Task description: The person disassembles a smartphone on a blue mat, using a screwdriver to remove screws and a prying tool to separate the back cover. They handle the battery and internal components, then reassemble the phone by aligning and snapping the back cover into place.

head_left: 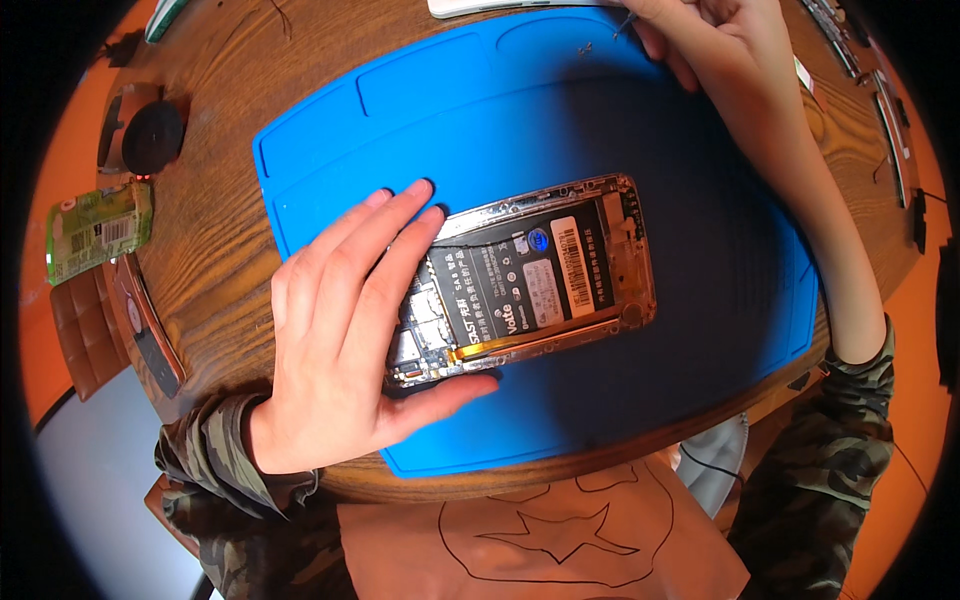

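An opened smartphone (pixel 628 240) lies tilted on a blue work mat (pixel 430 130), its inner parts bare. A black battery (pixel 505 285) fills its middle, and an orange ribbon cable (pixel 520 342) runs along the lower side. My left hand (pixel 335 310) grips the phone's left end, fingers over the top edge and thumb at the bottom edge. At the mat's far right edge, my right hand (pixel 715 45) has its fingers closed by a thin dark piece (pixel 626 24), too small to name. Tiny dark bits (pixel 585 48) lie beside it.
The mat rests on a wooden table (pixel 220 90). Along the left side are a round black object (pixel 152 137), a green packet (pixel 100 230) and a brown case (pixel 150 325). A white flat object (pixel 480 7) sits beyond the mat. Thin tools (pixel 885 130) lie at the far right.
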